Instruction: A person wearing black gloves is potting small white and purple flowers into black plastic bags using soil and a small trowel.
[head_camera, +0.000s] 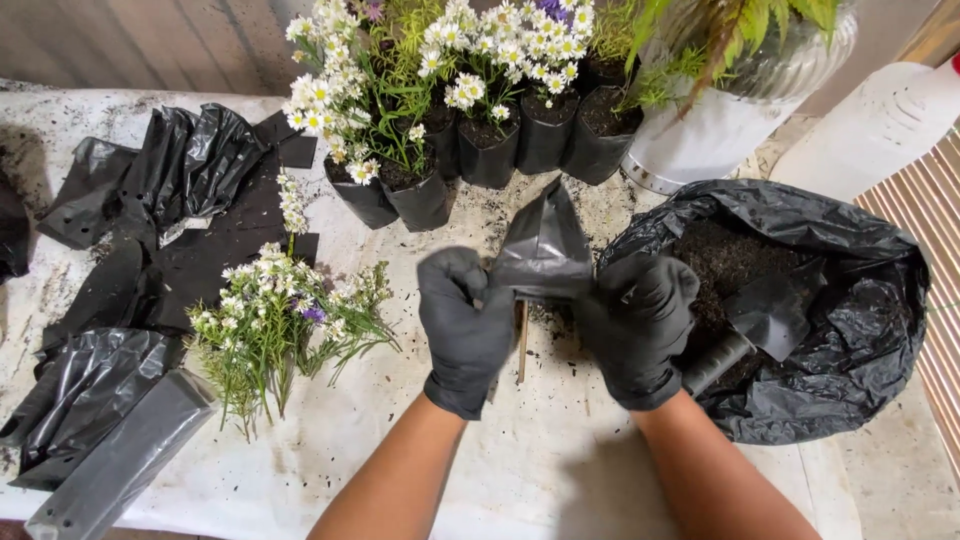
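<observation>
Both my hands wear black gloves and hold one flat, empty black plastic nursery bag (545, 245) above the table. My left hand (462, 330) pinches its lower left edge, and my right hand (636, 325) grips its lower right edge. The bag's pointed end sticks up away from me. A thin wooden stick (522, 345) lies on the table just under the hands. Right of my right hand an open black sack of soil (850, 300) holds a black trowel (755, 325), handle toward me.
A bunch of loose small white and purple flowers (280, 315) lies at the left. Several flowers potted in black bags (480, 130) stand at the back, beside a white pot (720, 125). Empty black bags (120, 400) are piled at the left on the soiled white table cover (540, 470).
</observation>
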